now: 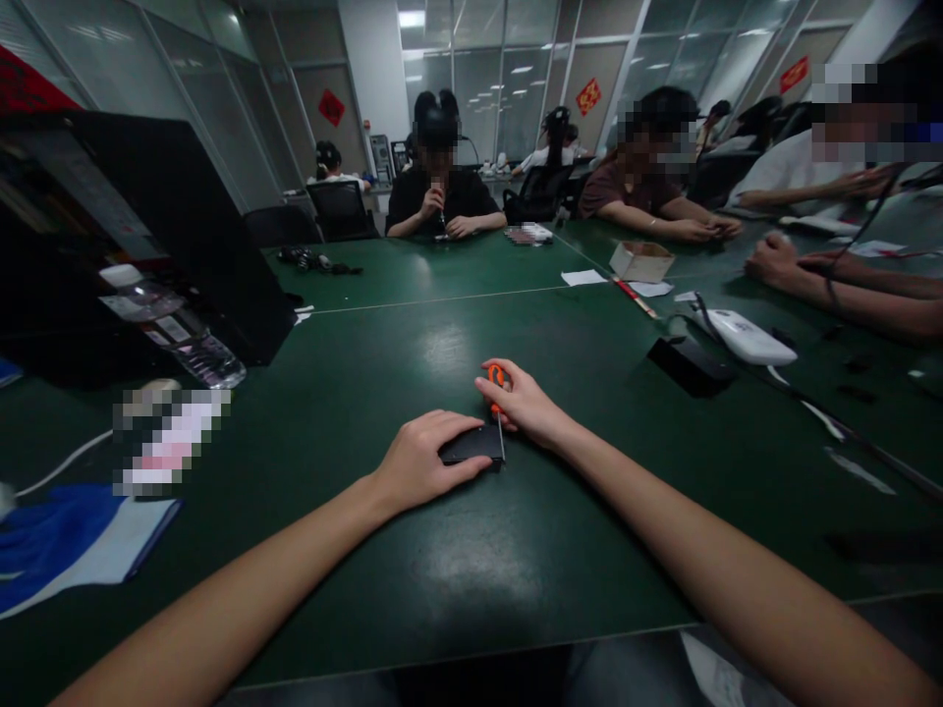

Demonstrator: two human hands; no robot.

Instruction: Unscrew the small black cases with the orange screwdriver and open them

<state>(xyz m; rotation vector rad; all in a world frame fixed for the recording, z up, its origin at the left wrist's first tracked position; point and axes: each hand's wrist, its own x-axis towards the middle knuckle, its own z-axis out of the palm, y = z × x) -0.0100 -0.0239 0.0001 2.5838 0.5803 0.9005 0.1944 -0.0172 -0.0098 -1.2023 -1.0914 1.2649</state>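
Green tabletop (413, 344) lies free beyond the right hand (528, 401). A bottle (181, 329) obstructs the left, a black block (689, 365) and white device (748, 337) the right.

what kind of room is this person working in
Probably a shared office or workshop: a long green table with several people around it, black mesh office chairs and glass partition walls.

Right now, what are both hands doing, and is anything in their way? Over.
Left hand gripping flat black case. Right hand holding orange-handled screwdriver, shaft at the case's right end. Out of the way: plastic bottle left, white device right.
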